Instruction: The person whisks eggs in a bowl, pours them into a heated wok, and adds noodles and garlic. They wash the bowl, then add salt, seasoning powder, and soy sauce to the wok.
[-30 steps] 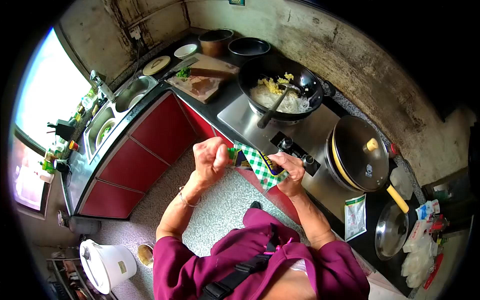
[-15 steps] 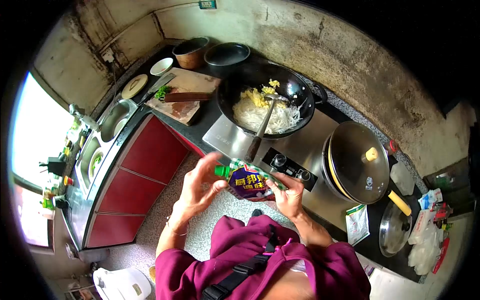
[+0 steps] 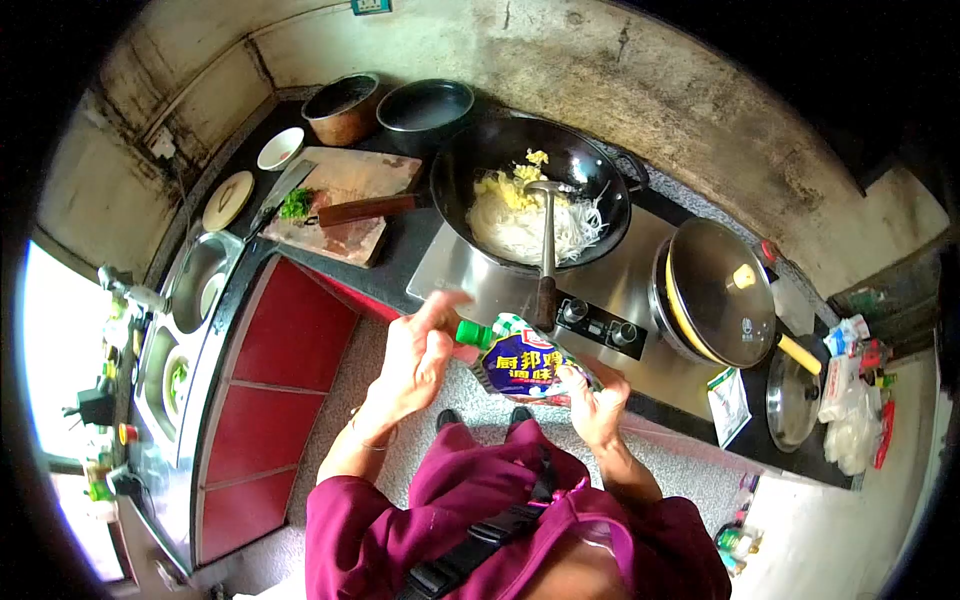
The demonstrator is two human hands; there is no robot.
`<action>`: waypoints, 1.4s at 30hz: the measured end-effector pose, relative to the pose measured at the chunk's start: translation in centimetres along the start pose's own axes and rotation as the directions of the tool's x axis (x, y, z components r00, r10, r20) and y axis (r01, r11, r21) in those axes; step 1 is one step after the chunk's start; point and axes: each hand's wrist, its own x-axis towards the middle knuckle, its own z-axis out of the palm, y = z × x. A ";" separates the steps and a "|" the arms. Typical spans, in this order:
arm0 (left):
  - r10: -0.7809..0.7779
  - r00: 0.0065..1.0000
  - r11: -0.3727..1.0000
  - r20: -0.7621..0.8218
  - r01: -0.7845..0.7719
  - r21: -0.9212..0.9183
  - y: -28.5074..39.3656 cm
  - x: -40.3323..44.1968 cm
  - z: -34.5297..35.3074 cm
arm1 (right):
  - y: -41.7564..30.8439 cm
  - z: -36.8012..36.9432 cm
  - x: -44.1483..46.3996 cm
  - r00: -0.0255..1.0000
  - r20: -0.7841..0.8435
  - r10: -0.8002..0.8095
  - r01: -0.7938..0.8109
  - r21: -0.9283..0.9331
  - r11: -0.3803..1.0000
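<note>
Head view: a seasoning pouch [image 3: 525, 365] with a dark blue label is held in the air before the near edge of the tabletop [image 3: 402, 246], its green cap [image 3: 474, 333] directed toward the left hand. The right hand [image 3: 598, 405] is closed about the opposite end of the pouch, thumb upon the front face. The left hand [image 3: 412, 358] is partly open, fingers extended, just beside the cap; whether a fingertip touches the cap cannot be told. Beyond the pouch, the steel cooktop [image 3: 438, 282] bears a black wok [image 3: 592, 155] containing white noodles [image 3: 503, 232] and yellow egg-like pieces [image 3: 500, 188]; a spatula [image 3: 549, 232] rests in it, handle toward the near edge. Left of the cooktop lies a cutting board [image 3: 385, 170] with chopped greens [image 3: 296, 204] and a knife [image 3: 290, 188]. At the cooktop's right end stands a lidded pan [image 3: 715, 290]; near the tabletop's right end lie a white sachet [image 3: 729, 405] and a glass lid [image 3: 785, 412].
</note>
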 end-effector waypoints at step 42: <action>-0.311 0.945 0.921 -0.098 0.325 0.216 -24.2 3.8 -12.2 | -4.1 -5.4 -1.9 0.770 -0.617 0.165 -0.238 -0.038 0.971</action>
